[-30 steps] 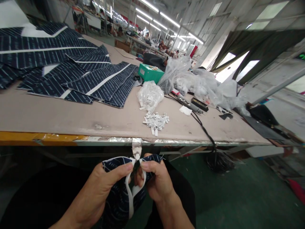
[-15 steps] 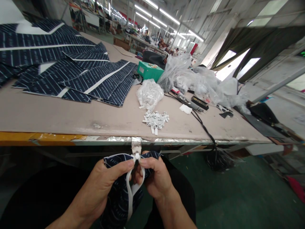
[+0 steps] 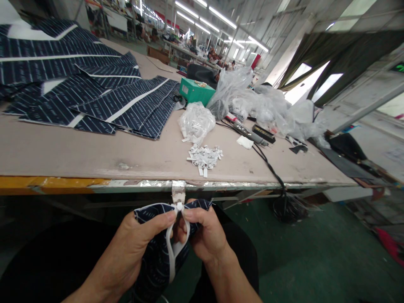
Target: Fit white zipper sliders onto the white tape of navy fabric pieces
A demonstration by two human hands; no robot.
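Just below the table edge, my left hand point(image 3: 142, 235) pinches one side of a navy striped fabric piece point(image 3: 154, 261) along its white zipper tape point(image 3: 171, 256). On the other side, my right hand point(image 3: 208, 235) grips the same piece, thumb pressed on the tape. Between my two thumbs sits a small white zipper slider point(image 3: 179, 206), up against a metal bracket point(image 3: 178, 191) fixed to the table edge. Below the slider the two tapes spread apart in a loop. Most of my fingers are hidden behind the fabric.
On the table point(image 3: 151, 158) lie a heap of white zipper pulls point(image 3: 205, 158), a plastic bag point(image 3: 196, 122), a green box point(image 3: 197, 90), a grey corded tool point(image 3: 248, 132) and clear plastic wrapping point(image 3: 261, 103). Navy striped panels point(image 3: 126, 105) cover the left side. A black cable point(image 3: 273, 170) hangs over the edge.
The camera view has shifted slightly. Both hands keep their pinch on the fabric, and the slider stays against the bracket.
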